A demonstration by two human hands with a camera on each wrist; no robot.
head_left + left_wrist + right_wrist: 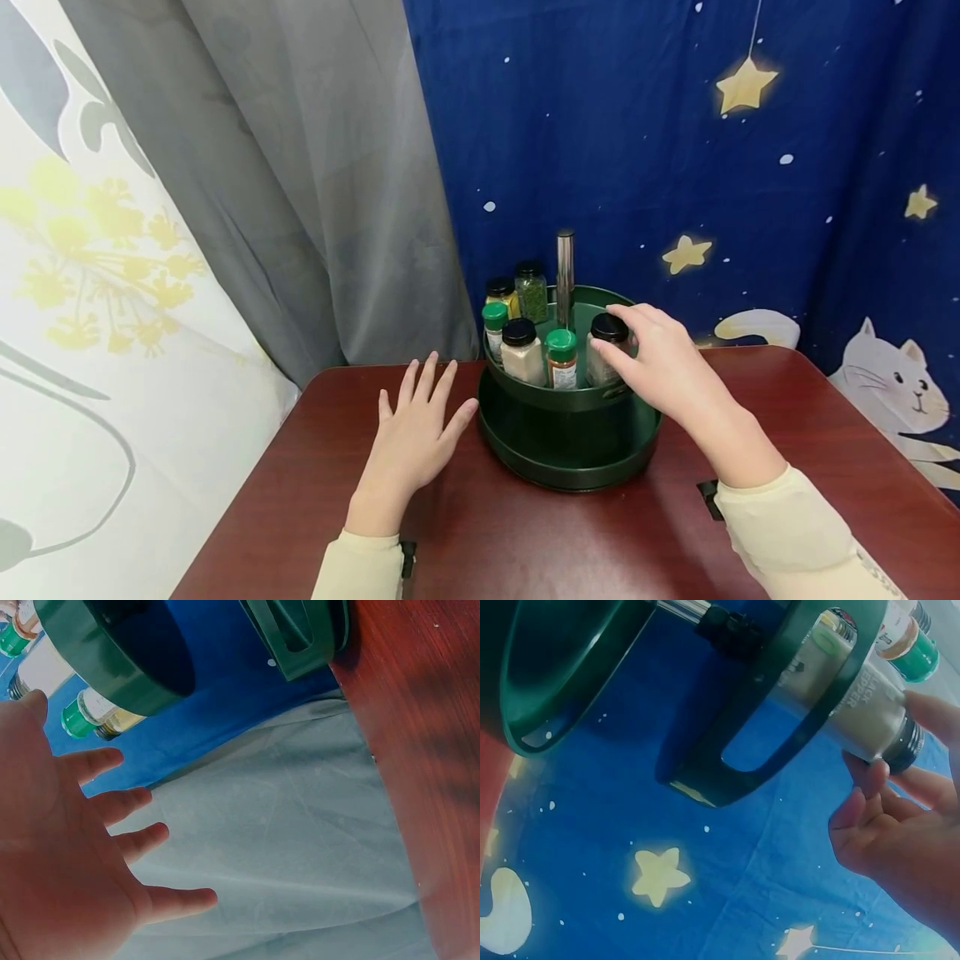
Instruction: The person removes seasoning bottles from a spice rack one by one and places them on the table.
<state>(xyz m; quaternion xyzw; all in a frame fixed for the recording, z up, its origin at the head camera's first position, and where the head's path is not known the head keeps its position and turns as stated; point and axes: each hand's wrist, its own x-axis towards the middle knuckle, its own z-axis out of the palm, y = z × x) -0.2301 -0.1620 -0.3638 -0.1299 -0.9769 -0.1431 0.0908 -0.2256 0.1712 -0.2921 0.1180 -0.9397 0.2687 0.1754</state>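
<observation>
Pinches the black lid [906, 746] of the pepper jar [871, 724] from above with the right hand [662, 357], setting the thumb on the near side and bent fingers on the far side; cannot tell how firm a pinch. Places the pepper jar directly under the grip, inside the upper tier [558, 401], close to its front wall. Takes the lid rather than the body probably because of that wall, wrapped around the lower part, and because of the green-capped bottle [562, 360] just left of the grip, with a white-filled jar [522, 358] beyond it. Follows the rim with the jars, likely for easy reach around the central post [566, 267], behind and left of the grip. Spreads the left hand [411, 437] wide, palm down and holding nothing, well left of the grip; brings its thumb just beside the lower tier [570, 479], but cannot tell whether into contact. Meets the nearest edge right below the grip, at the upper rim, and would have to clear it in any sideways move. Offers most room straight above the grip and to its right; tightens leftward, toward bottle and post. Drops below to the lower tier, then to the table [510, 542], and backs onto the blue curtain [600, 150] beyond the grip.
</observation>
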